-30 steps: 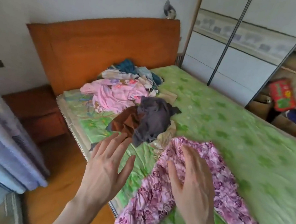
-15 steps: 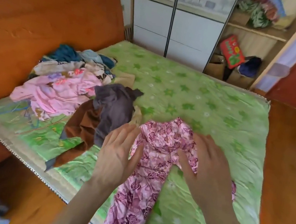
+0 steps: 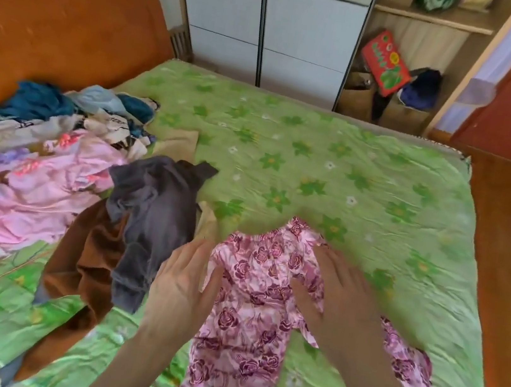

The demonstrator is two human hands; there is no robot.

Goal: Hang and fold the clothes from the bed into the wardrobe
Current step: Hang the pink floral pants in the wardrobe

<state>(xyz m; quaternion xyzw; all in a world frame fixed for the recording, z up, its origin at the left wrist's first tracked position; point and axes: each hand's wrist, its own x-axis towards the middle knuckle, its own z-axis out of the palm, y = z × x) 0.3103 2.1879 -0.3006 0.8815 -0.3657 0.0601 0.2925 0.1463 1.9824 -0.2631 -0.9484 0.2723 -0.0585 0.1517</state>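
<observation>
- Pink floral trousers (image 3: 250, 305) are laid flat near the front edge of the bed (image 3: 365, 183), waistband toward the middle, legs running down toward the near edge; the right leg is splayed toward the bed's right side.
- Left hand (image 3: 182, 285) is laid at the left edge of the waistband, fingers fairly straight, thumb resting on the cloth; nothing appears pinched.
- Right hand (image 3: 337, 291) is pressed flat on the right hip of the trousers, fingers extended, released rather than grasping.
- Fabric is seen as thin and satiny, printed with dark roses, and slightly rumpled at the crotch.
- Risk judged: slippery cloth could slide under flat palms, so a crooked fold may be set; the splayed leg could bunch if folded over unsmoothed.
- Risk judged: the grey garment (image 3: 155, 211) and brown garment (image 3: 85, 260) lie just beside the left hand and could be caught into the fold.
- The unsorted clothes pile (image 3: 40, 161) is at the headboard-side left; the open wardrobe (image 3: 409, 67) stands beyond the far edge.
</observation>
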